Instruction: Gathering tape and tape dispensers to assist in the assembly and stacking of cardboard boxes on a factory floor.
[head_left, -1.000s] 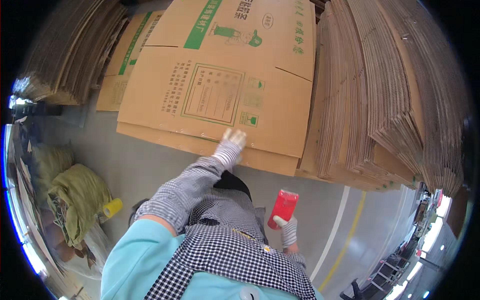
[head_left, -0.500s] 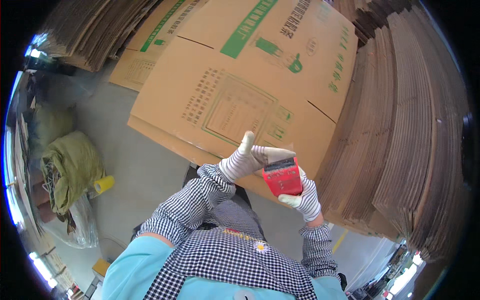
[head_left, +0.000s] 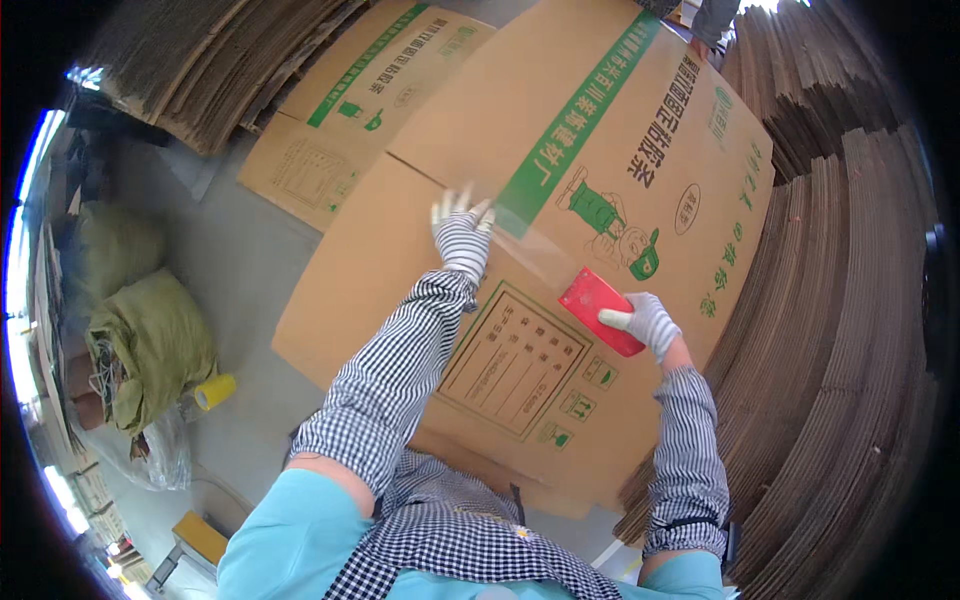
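Tape (head_left: 537, 252) could skew, we judge, if our right hand (head_left: 648, 324), gripping the red dispenser (head_left: 598, 306), twists. Our left hand (head_left: 463, 238), fingers spread, is near its far end

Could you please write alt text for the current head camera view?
A person's gloved right hand holds a red tape dispenser over a large printed cardboard carton, with a clear strip running from the dispenser toward the gloved left hand. Stacked cardboard stands to the right, and a green sack is at the left.
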